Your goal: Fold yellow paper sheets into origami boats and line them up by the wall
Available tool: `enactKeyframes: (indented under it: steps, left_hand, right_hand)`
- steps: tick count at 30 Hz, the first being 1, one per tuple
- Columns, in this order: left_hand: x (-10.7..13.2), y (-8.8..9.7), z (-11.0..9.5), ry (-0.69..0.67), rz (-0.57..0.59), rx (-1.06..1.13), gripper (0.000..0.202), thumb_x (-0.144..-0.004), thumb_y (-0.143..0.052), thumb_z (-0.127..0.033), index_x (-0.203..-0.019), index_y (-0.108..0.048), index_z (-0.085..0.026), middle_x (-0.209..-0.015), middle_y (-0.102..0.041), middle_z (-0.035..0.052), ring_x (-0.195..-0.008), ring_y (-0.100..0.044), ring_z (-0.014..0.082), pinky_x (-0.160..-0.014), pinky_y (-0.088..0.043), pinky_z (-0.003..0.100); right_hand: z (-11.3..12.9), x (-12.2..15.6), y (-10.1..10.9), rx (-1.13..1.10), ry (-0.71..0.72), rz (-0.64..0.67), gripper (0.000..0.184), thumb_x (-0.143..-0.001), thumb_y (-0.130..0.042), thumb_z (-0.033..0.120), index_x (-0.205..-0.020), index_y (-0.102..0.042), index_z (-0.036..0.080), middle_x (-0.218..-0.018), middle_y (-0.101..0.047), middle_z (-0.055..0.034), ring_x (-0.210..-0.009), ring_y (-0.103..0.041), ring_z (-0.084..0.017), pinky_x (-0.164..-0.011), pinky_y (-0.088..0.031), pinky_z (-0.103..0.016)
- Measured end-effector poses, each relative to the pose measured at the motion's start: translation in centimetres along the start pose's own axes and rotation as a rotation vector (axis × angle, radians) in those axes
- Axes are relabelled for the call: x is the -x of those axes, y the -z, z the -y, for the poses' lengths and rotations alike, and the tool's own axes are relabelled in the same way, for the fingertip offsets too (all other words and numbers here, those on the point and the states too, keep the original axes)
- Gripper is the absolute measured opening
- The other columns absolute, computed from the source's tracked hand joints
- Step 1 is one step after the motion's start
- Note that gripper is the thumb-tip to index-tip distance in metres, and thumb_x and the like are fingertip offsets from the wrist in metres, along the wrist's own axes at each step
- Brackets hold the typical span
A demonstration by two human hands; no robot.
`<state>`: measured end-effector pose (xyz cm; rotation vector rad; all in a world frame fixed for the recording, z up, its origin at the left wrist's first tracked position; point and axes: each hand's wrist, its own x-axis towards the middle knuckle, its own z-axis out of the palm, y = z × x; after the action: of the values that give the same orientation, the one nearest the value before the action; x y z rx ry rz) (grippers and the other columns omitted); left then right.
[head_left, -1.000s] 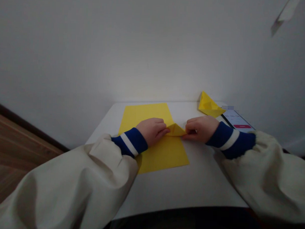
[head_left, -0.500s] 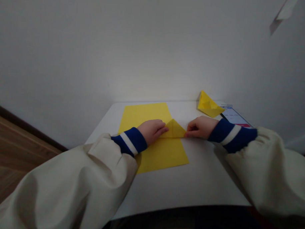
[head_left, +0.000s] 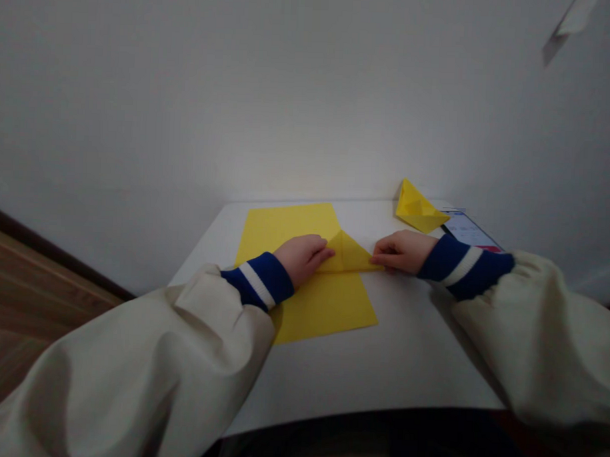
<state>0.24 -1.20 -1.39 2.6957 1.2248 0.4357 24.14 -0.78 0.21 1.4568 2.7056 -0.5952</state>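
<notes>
Over an unfolded yellow sheet (head_left: pixel 327 309), the left hand (head_left: pixel 302 258) and right hand (head_left: pixel 403 250) are pinching a peaked, part-folded paper (head_left: pixel 350 255), while a finished boat (head_left: pixel 420 210) is sitting near a phone (head_left: pixel 468 231).

From here I see the left hand (head_left: pixel 304 258) and right hand (head_left: pixel 405 250) pinching opposite ends of a peaked, folded yellow paper (head_left: pixel 353 255), over a flat yellow sheet (head_left: pixel 327 309) on the white table (head_left: pixel 390 358). Near the wall (head_left: pixel 309 109), a yellow paper boat (head_left: pixel 421 214) sits beside a lit phone (head_left: pixel 468 231).
</notes>
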Motion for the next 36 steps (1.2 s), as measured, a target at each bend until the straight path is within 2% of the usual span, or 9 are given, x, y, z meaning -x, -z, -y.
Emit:
enactKeyframes:
  steps: [3,8,13,17,21,24,27,31,36]
  left_hand:
    - [0.03,0.08,-0.08,-0.014,-0.007,0.001,0.033,-0.089,-0.036,-0.032,-0.058,-0.033,-0.019,-0.059,-0.037,-0.0020,-0.056,-0.037,0.0126,-0.055,-0.029,0.026]
    - [-0.07,0.28,-0.27,0.044,0.016,-0.030,0.032,-0.089,-0.037,-0.030,-0.059,-0.033,-0.020,-0.061,-0.038,-0.0018,-0.058,-0.037,0.0132,-0.056,-0.029,0.026]
    - [-0.26,0.00,-0.21,0.066,0.015,-0.027,0.029,-0.090,-0.036,-0.028,-0.062,-0.034,-0.019,-0.064,-0.039,-0.0011,-0.061,-0.038,0.0134,-0.059,-0.030,0.027]
    - [-0.14,-0.17,-0.03,0.009,-0.002,0.072,0.028,-0.088,-0.041,-0.032,-0.065,-0.041,-0.018,-0.064,-0.040,-0.0020,-0.059,-0.038,0.0120,-0.057,-0.031,0.025]
    - [0.12,-0.17,0.29,-0.134,0.047,0.144,0.026,-0.080,-0.056,-0.039,-0.070,-0.054,-0.016,-0.069,-0.048,-0.0012,-0.063,-0.045,0.0112,-0.058,-0.035,0.023]
    - [0.16,-0.23,0.51,-0.212,0.091,0.128,0.027,-0.084,-0.051,-0.037,-0.071,-0.060,-0.016,-0.077,-0.054,0.0013,-0.070,-0.050,0.0116,-0.064,-0.038,0.023]
    - [0.09,-0.34,0.49,-0.194,0.095,0.087,0.029,-0.087,-0.046,-0.036,-0.072,-0.062,-0.016,-0.079,-0.056,0.0017,-0.070,-0.051,0.0114,-0.064,-0.039,0.023]
    - [-0.07,-0.38,0.19,-0.131,0.100,0.044,0.030,-0.086,-0.048,-0.037,-0.071,-0.062,-0.015,-0.074,-0.055,0.0012,-0.065,-0.050,0.0115,-0.060,-0.037,0.024]
    - [-0.11,-0.14,-0.13,-0.005,0.140,0.068,0.028,-0.085,-0.050,-0.039,-0.085,-0.064,-0.015,-0.077,-0.059,0.0025,-0.068,-0.053,0.0134,-0.063,-0.039,0.025]
  right_hand:
    - [0.10,0.01,0.03,-0.017,-0.002,0.025,0.037,-0.085,-0.040,0.039,-0.060,-0.057,0.018,-0.056,-0.062,-0.0008,-0.047,-0.048,-0.009,-0.050,-0.036,-0.024]
    - [-0.28,0.11,-0.29,-0.101,0.045,-0.012,0.028,-0.075,-0.055,0.046,-0.075,-0.060,0.018,-0.060,-0.061,0.0004,-0.052,-0.051,-0.010,-0.050,-0.037,-0.023]
    - [-0.58,0.10,-0.18,0.021,0.022,-0.101,0.020,-0.074,-0.056,0.038,-0.075,-0.064,0.019,-0.059,-0.060,-0.0002,-0.054,-0.053,-0.011,-0.053,-0.038,-0.024]
    - [-0.43,0.25,-0.02,0.085,0.011,-0.108,0.017,-0.074,-0.057,0.035,-0.071,-0.064,0.019,-0.060,-0.061,-0.0008,-0.054,-0.053,-0.011,-0.052,-0.037,-0.024]
    - [-0.44,0.30,-0.14,0.100,0.032,-0.097,0.015,-0.073,-0.057,0.033,-0.071,-0.064,0.019,-0.060,-0.062,-0.0006,-0.052,-0.053,-0.011,-0.051,-0.037,-0.024]
    - [-0.53,0.24,-0.27,0.085,0.034,-0.095,0.014,-0.072,-0.059,0.032,-0.071,-0.064,0.019,-0.060,-0.063,-0.0005,-0.052,-0.053,-0.011,-0.051,-0.037,-0.023]
    - [-0.55,0.14,-0.26,0.039,-0.001,-0.063,0.017,-0.071,-0.061,0.035,-0.070,-0.065,0.019,-0.060,-0.064,-0.0010,-0.053,-0.054,-0.011,-0.051,-0.038,-0.023]
    - [-0.39,-0.09,-0.02,-0.066,-0.178,0.049,0.022,-0.070,-0.062,0.042,-0.072,-0.068,0.020,-0.053,-0.060,0.0001,-0.046,-0.051,-0.011,-0.047,-0.036,-0.024]
    - [-0.50,-0.37,0.16,-0.151,-0.264,0.144,0.025,-0.070,-0.062,0.043,-0.075,-0.069,0.020,-0.047,-0.054,0.0020,-0.043,-0.046,-0.010,-0.047,-0.036,-0.024]
